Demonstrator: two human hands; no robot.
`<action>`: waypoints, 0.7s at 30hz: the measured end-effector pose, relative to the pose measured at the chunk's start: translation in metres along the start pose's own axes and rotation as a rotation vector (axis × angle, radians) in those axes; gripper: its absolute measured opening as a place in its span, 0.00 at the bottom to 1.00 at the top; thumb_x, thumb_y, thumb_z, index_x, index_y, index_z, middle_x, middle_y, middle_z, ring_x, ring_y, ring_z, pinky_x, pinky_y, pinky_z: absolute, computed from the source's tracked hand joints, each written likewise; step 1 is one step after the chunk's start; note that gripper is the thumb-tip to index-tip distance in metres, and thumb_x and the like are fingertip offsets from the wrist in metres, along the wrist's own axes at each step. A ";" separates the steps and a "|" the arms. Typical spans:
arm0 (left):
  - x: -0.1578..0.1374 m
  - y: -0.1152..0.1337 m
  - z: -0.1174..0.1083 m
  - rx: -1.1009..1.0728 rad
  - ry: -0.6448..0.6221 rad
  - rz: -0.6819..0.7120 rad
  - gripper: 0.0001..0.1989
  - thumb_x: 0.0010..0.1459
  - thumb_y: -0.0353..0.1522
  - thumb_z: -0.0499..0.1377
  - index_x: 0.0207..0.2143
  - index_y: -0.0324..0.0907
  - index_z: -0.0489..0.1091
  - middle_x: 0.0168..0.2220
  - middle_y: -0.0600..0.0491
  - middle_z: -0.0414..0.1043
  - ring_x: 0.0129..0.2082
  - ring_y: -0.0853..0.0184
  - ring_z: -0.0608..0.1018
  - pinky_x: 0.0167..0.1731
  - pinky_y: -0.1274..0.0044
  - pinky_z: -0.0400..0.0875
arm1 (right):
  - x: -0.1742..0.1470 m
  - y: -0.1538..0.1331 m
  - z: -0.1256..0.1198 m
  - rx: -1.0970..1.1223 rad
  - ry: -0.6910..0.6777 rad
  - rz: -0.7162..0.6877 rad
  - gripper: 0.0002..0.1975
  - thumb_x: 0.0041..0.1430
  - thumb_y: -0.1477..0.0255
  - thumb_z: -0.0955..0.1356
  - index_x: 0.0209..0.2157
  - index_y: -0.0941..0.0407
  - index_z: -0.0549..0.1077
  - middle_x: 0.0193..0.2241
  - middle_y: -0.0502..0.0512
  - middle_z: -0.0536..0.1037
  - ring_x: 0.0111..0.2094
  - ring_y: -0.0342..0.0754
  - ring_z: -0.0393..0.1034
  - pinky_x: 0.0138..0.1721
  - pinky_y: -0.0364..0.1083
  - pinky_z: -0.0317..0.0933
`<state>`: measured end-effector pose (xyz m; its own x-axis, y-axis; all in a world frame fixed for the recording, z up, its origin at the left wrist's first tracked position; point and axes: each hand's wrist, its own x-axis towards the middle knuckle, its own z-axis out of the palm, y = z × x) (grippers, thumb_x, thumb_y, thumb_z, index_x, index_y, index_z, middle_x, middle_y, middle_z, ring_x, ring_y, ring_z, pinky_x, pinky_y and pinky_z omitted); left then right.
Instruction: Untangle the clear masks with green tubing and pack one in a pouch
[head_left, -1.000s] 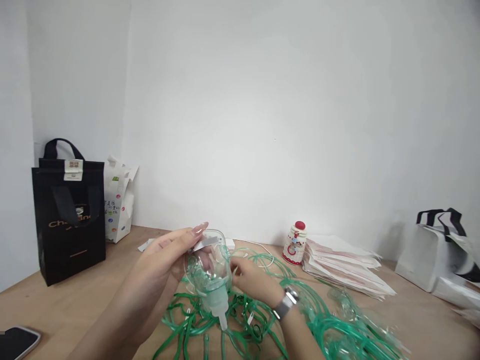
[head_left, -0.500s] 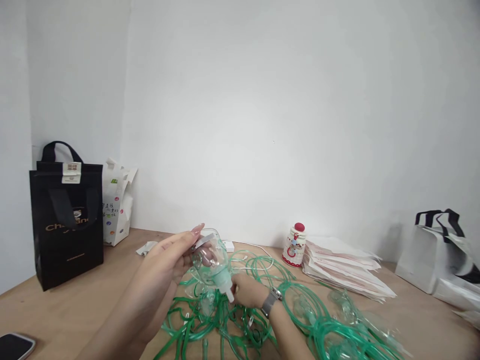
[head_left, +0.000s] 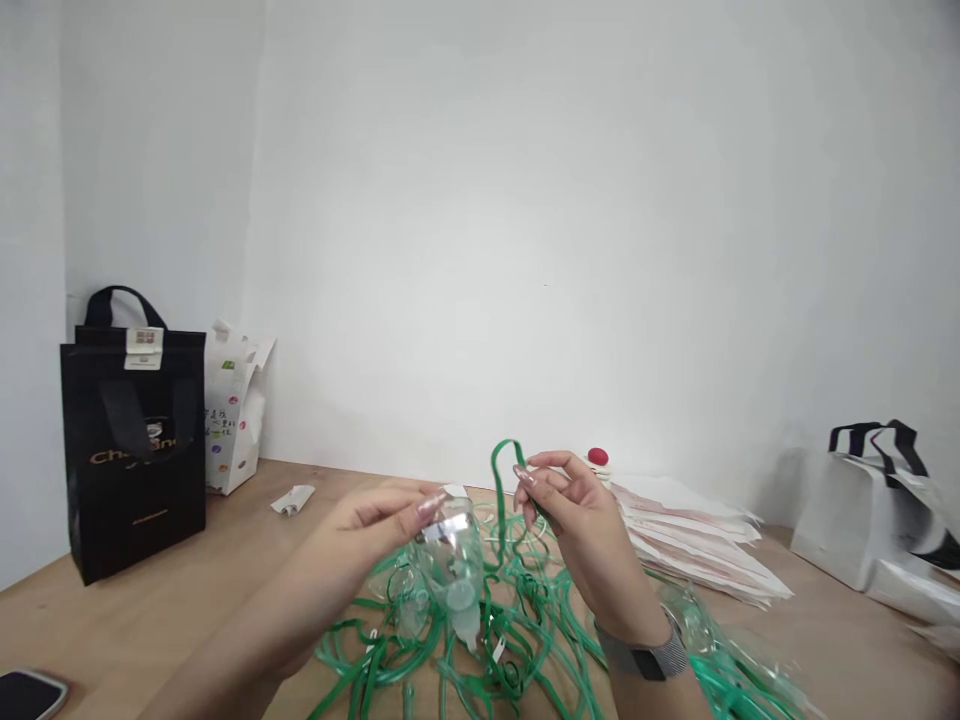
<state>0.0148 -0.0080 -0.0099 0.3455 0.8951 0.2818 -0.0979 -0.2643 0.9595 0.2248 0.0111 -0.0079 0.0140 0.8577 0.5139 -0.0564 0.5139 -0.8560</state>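
Observation:
My left hand (head_left: 386,525) pinches the rim of a clear oxygen mask (head_left: 455,575), whose pale green nozzle points down. To its right, my right hand (head_left: 562,495) is closed on a green elastic strap (head_left: 498,490), which rises in a loop and hangs down toward the pile. Whether this strap joins the held mask, I cannot tell. Under both hands lies a tangle of green tubing and straps (head_left: 375,665). Another clear mask (head_left: 409,605) rests within it, left of the held one. A smartwatch is on my right wrist.
A black bag (head_left: 135,450) and a white paper bag (head_left: 234,420) stand at the left. A phone (head_left: 30,694) lies front left. Behind my right hand are a red-topped bottle (head_left: 598,457) and stacked papers (head_left: 697,530). More masks with tubing (head_left: 720,650) and a white bag (head_left: 847,510) sit right.
My right hand has risen out of the tangle and moved right, lifting a green strap. My left hand has shifted slightly right and down with the mask.

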 end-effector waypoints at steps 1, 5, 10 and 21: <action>0.000 -0.001 0.003 0.012 -0.040 0.018 0.11 0.54 0.39 0.58 0.32 0.44 0.77 0.47 0.50 0.71 0.53 0.58 0.66 0.53 0.69 0.57 | -0.002 -0.003 0.002 0.011 -0.004 0.010 0.14 0.50 0.65 0.71 0.34 0.55 0.65 0.20 0.46 0.73 0.19 0.39 0.62 0.24 0.41 0.56; 0.003 -0.006 0.016 0.015 -0.158 0.036 0.11 0.53 0.40 0.58 0.30 0.45 0.78 0.53 0.51 0.67 0.59 0.59 0.59 0.58 0.69 0.49 | -0.006 -0.006 0.009 0.085 -0.108 0.106 0.14 0.51 0.68 0.71 0.37 0.55 0.64 0.19 0.44 0.73 0.13 0.34 0.57 0.17 0.37 0.49; 0.010 -0.016 0.019 -0.029 -0.192 0.005 0.11 0.54 0.40 0.58 0.33 0.46 0.78 0.53 0.53 0.67 0.60 0.61 0.57 0.57 0.71 0.49 | -0.009 -0.007 0.013 0.224 -0.295 0.311 0.12 0.52 0.68 0.71 0.35 0.57 0.67 0.18 0.42 0.71 0.08 0.29 0.45 0.11 0.35 0.35; 0.009 -0.012 0.011 0.178 -0.270 -0.004 0.15 0.55 0.40 0.56 0.25 0.41 0.75 0.28 0.54 0.70 0.32 0.66 0.69 0.33 0.78 0.62 | -0.010 -0.007 0.017 0.206 -0.430 0.376 0.09 0.50 0.69 0.72 0.28 0.59 0.70 0.09 0.37 0.59 0.09 0.31 0.42 0.11 0.35 0.37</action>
<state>0.0295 -0.0005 -0.0190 0.5830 0.7749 0.2442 0.0603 -0.3410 0.9381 0.2082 -0.0012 -0.0063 -0.4465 0.8740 0.1915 -0.1717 0.1263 -0.9770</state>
